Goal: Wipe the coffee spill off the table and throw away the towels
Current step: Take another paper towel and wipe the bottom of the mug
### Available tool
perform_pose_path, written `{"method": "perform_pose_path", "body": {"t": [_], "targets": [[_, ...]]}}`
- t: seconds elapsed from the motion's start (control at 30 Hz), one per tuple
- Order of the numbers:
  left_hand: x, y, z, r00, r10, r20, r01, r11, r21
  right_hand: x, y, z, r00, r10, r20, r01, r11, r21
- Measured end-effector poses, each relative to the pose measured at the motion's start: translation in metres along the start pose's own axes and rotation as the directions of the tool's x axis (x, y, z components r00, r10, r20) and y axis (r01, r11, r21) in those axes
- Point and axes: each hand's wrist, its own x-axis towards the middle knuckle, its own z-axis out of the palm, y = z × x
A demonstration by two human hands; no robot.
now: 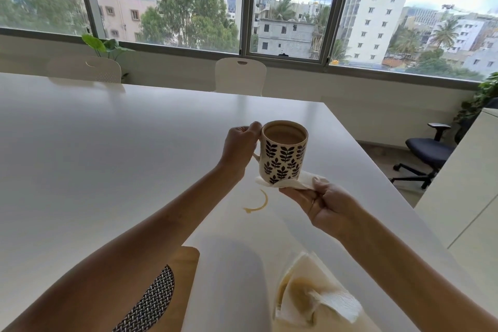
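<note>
head view: your left hand (239, 147) grips the handle of the leaf-patterned mug (283, 155), lifted at centre frame, while your right hand (323, 206) pinches a clean paper towel (292, 182) against its base. a brown coffee ring (257, 203) is still on the white table (107, 156) just below. stained used towels (312, 296) lie at lower right. the wiping looks partly done; binning hasn't started.
</note>
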Motion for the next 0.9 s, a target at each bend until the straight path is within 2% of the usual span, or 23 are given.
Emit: {"method": "perform_pose_path", "body": {"t": [0.27, 0.43, 0.57, 0.63, 0.9], "targets": [[0.006, -0.004, 0.017, 0.999, 0.01, -0.045, -0.011, 1.0, -0.013, -0.014, -0.024, -0.01, 1.0, -0.016, 0.011, 0.016, 1.0, 0.026], [0.009, -0.005, 0.03, 0.999, 0.0, -0.038, 0.0, 1.0, 0.005, -0.009, -0.063, -0.023, 0.974, -0.212, -0.085, 0.218, 0.974, 0.067], [0.01, -0.013, 0.043, 0.999, -0.05, -0.008, 0.05, 0.999, 0.003, 0.003, -0.089, -0.034, 0.918, -0.311, -0.248, 0.333, 0.941, 0.053], [0.01, -0.017, 0.051, 0.997, -0.074, 0.002, 0.074, 0.997, -0.008, 0.014, -0.094, -0.041, 0.918, -0.288, -0.273, 0.313, 0.948, 0.055], [0.011, -0.038, 0.085, 0.986, -0.167, -0.001, 0.167, 0.986, -0.02, 0.049, -0.082, -0.051, 0.941, -0.253, -0.227, 0.237, 0.967, -0.093]]}}
